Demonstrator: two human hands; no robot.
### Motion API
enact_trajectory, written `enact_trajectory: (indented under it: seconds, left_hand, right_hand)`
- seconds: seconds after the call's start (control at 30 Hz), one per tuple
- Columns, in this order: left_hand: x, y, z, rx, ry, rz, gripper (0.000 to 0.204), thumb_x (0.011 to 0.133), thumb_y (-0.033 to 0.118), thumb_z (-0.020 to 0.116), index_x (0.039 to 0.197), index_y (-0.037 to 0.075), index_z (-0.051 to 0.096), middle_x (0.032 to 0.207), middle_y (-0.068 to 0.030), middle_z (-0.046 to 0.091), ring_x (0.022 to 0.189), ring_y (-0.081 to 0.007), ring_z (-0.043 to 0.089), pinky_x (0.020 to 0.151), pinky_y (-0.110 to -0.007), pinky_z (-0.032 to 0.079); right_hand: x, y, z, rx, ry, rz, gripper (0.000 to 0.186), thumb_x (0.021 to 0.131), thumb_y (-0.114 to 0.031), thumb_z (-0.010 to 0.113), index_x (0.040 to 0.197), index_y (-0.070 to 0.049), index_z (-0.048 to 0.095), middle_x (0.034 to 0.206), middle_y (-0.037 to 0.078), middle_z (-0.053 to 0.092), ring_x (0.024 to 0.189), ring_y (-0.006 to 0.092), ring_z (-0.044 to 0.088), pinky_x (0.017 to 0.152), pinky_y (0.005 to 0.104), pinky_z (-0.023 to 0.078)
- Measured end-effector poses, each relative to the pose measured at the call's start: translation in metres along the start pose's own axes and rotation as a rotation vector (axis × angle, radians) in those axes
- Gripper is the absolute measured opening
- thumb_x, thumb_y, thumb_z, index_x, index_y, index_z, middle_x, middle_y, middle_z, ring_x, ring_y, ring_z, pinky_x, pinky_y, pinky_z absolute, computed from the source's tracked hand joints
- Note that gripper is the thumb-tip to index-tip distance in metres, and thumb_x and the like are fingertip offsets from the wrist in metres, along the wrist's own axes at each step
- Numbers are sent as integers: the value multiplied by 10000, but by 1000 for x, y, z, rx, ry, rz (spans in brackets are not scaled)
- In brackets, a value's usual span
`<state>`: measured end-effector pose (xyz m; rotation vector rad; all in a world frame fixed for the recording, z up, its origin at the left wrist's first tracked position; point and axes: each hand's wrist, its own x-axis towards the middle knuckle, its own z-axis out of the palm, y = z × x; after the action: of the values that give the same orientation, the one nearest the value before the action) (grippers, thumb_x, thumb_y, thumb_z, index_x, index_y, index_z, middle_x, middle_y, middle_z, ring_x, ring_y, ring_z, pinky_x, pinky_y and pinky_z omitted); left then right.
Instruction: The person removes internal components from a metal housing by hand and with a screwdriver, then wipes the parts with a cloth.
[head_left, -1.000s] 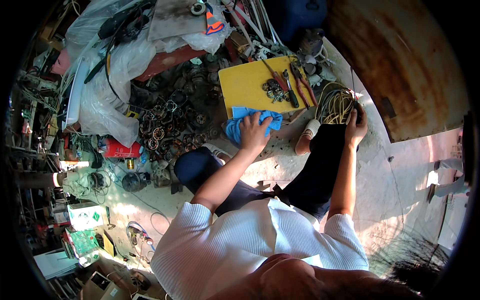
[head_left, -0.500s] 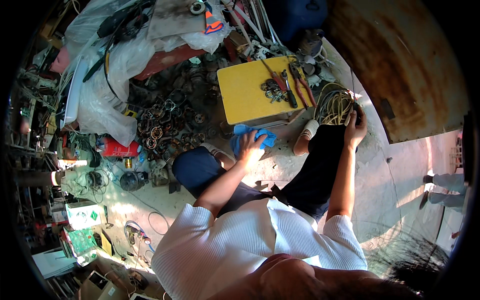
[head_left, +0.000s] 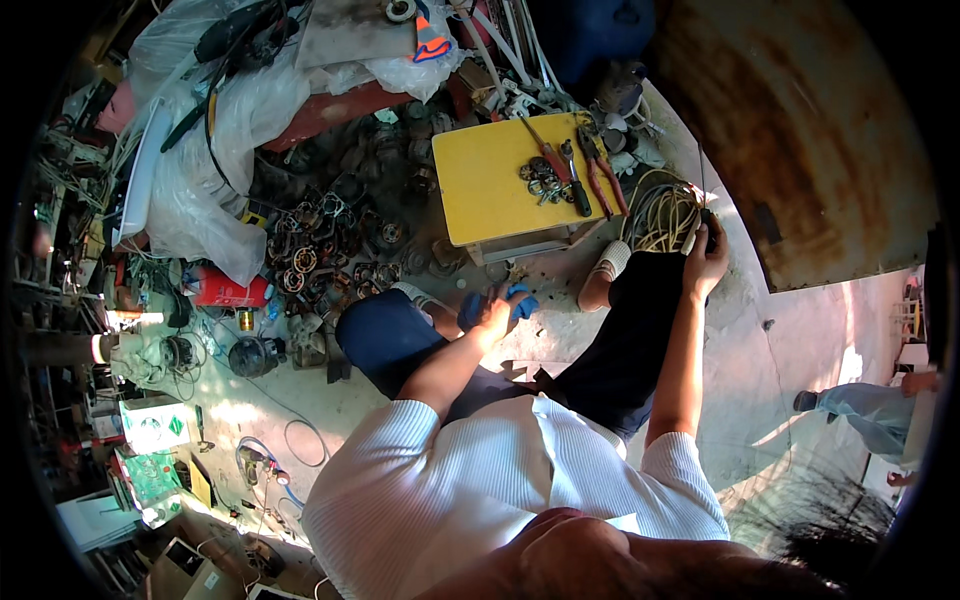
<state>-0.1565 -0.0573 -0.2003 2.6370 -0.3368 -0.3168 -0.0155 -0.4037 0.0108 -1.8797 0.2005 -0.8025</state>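
Note:
My left hand is closed around a crumpled blue cloth, low between my knees and in front of the small yellow-topped table. Off to the right, my right hand grips what looks like a screwdriver, its dark handle at the fingers and a long thin shaft pointing away from me. Pliers with red handles lie on the table's right side. Beside them are a second red-handled tool, a black-handled tool and a small heap of metal rings.
A coil of yellowish cable lies on the floor by my right foot. Greasy metal parts are piled left of the table, near plastic sheeting. A rusty panel stands at the right. Another person's legs show at the far right.
My left hand has drawn the blue cloth down toward me, away from the table's edge, and bunched it smaller. My right hand stays nearly in place. The other person's legs have shifted.

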Motion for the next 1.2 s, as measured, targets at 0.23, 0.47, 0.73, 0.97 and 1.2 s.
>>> enact_trajectory:
  seconds: [0.23,0.47,0.73,0.97,1.2]
  left_hand:
    - [18,-3,-7,-582,341,-463,681,717,222,821,1327,143,527,1254,-192,585,1174,-372,569,990,-444,473]
    - [0,33,-58,-914,902,-651,634,762,214,825,1271,1,514,1143,-176,643,1041,-292,629,925,-406,492]
    - [34,38,-71,-995,986,-351,552,807,151,797,1249,-5,504,1115,-100,629,994,-181,604,916,-335,478]
    - [37,69,-63,-600,702,-293,575,746,235,788,1250,95,547,1165,-191,558,1104,-389,532,967,-484,433]
    - [29,23,-24,-268,428,-158,507,724,189,790,1189,237,595,1327,-131,489,1225,-395,471,973,-467,461]
  right_hand:
    - [1,-3,3,19,1,-12,285,977,-124,603,1232,-5,646,1110,86,693,945,124,646,850,264,500]
    - [-2,-10,2,8,-5,31,284,979,-139,611,1229,-9,648,1101,86,699,934,121,650,839,262,508]
    - [0,0,2,-10,-15,2,285,970,-138,615,1224,-14,650,1111,99,698,972,156,653,870,285,504]
    - [1,2,0,-66,-15,-23,280,969,-133,607,1219,-15,653,1121,103,694,991,162,656,875,283,502]
    - [3,9,0,44,-41,16,305,982,-132,591,1258,-8,632,1154,99,695,1049,164,647,928,283,487]
